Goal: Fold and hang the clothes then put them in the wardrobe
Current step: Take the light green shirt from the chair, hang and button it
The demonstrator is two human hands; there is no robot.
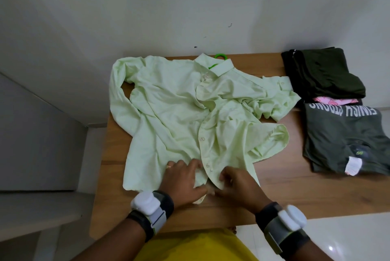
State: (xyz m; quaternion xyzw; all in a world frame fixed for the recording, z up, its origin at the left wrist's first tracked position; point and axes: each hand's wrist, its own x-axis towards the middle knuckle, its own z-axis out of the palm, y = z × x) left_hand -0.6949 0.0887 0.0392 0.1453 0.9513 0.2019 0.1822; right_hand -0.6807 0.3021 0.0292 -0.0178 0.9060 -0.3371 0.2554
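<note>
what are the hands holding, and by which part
The left hand and right hand grip the light green shirt at the bottom of its front opening.

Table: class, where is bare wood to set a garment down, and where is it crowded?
Bare wood: the near edge of the table between right hand and grey T-shirt, and left of the green shirt. Crowded: the right end.

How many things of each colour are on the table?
Light green: 1, the shirt
Bright green: 1, the hanger
Pink: 1, a cloth
Dark: 2, the folded pile and the printed T-shirt
Total: 5
</note>
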